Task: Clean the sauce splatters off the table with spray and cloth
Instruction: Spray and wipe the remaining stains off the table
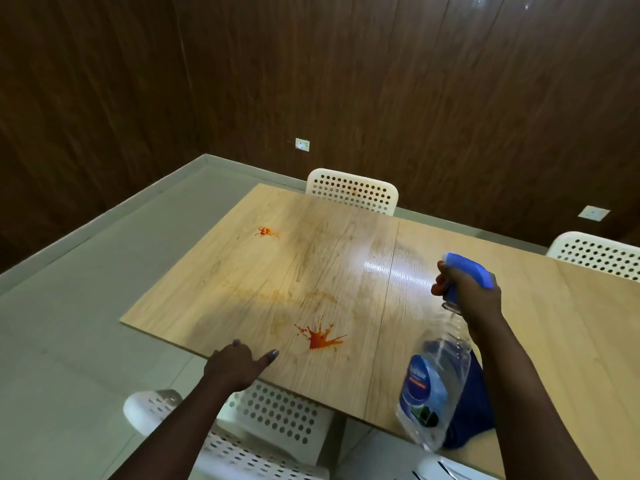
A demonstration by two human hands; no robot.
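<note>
Near chair [277,420], right hand [474,296] gripping spray bottle [436,382]

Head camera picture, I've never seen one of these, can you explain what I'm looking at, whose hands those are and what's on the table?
There is no machine here. The camera sits on a person's head, looking down at their own hands. The right hand grips a clear spray bottle by its blue trigger head. The left hand rests on the near edge of the wooden table. Two red sauce splatters are on the table, one near and one farther off. A blue cloth lies behind the bottle. White chairs stand around.
</note>
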